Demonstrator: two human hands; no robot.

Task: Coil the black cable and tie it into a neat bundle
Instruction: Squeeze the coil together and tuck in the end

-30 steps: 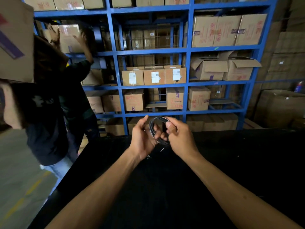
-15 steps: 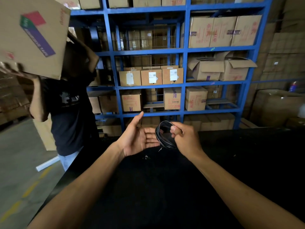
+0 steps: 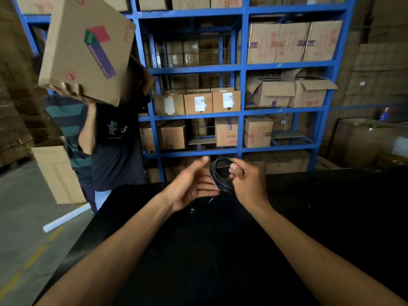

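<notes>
Half a second on, my left hand (image 3: 189,186) has stayed open, palm turned up, fingers spread and thumb raised, while the bystander (image 3: 117,146) behind has swung the cardboard box (image 3: 86,49) higher and tilted it. My right hand (image 3: 247,182) is pinched shut on the black cable (image 3: 217,175), wound into a small upright coil above the black table (image 3: 198,250). The coil sits between my two hands, its lower edge touching my left fingertips. Blue shelving (image 3: 242,69) stacked with cartons fills the background.
</notes>
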